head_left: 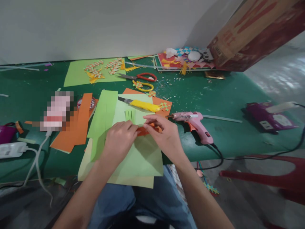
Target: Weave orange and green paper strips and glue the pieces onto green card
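My left hand (122, 135) rests on the light green sheets with its fingers closed over green paper strips (130, 115), whose upper ends stick out past the fingertips. Opposite it, my right hand (165, 129) has thumb and index finger pinched together by an orange paper strip (144, 130) that runs between both hands. The fingers hide where the strips meet. Just beyond the hands lies a yellow utility knife (145, 105) with its blade out. A small woven green and orange paper piece (165, 106) sits at the knife's end.
A pink glue gun (196, 124) lies right of my hand, its cord trailing over the table edge. Red-handled scissors (143, 77) and yellow-handled ones (145, 86) lie behind. Orange sheets (69, 133) and a blurred pink device (57, 111) are left. A cardboard box (252, 35) stands back right.
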`<state>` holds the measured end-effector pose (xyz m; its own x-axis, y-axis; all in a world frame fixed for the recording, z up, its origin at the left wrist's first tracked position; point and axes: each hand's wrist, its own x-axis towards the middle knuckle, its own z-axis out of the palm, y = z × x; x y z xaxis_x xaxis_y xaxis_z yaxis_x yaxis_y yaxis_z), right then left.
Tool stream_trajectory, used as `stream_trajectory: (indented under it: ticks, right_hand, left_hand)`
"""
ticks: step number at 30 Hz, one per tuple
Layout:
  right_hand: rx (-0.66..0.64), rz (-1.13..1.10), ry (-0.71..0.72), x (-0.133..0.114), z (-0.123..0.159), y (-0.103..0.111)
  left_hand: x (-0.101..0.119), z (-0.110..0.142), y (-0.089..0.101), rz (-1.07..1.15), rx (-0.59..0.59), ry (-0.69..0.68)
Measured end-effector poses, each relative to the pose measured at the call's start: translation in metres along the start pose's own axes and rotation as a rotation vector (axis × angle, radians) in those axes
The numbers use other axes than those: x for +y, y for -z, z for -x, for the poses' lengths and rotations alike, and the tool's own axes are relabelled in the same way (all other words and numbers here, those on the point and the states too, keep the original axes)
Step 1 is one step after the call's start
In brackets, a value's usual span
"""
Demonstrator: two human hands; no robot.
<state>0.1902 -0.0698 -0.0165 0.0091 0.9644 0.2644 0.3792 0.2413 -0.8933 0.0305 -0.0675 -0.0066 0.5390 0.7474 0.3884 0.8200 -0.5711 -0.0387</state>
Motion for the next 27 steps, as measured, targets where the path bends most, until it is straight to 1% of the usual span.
stream_trajectory:
  ticks: [5,9,11,14,17,20,24,27]
  right_hand:
    - [0.059,0.296,0.096,0.012,0.006,0.013]
    - [0.063,0.418,0.156,0.014,0.016,0.023]
    - [0.075,0.484,0.198,0.014,0.020,0.025]
    - [0.051,0.568,0.272,0.013,0.023,0.025]
    - [0.033,0.584,0.323,0.012,0.023,0.025]
    - [0.046,0.520,0.343,0.012,0.023,0.024]
    - [0.059,0.462,0.341,0.012,0.022,0.023]
    - [0.084,0.486,0.325,0.014,0.024,0.024]
  left_hand:
    - [0.001,0.008,0.002,0.032,0.026,-0.015]
    - [0.001,0.014,0.004,0.045,0.034,-0.055]
    - [0.001,0.015,0.004,0.033,0.049,-0.062]
    - [0.002,0.014,0.003,0.001,0.052,-0.059]
    - [0.002,0.013,0.002,-0.011,0.039,-0.059]
    - [0.002,0.013,0.001,-0.010,0.040,-0.064]
    - [0.001,0.015,0.002,-0.006,0.058,-0.065]
    - [0.001,0.015,0.003,-0.005,0.046,-0.077]
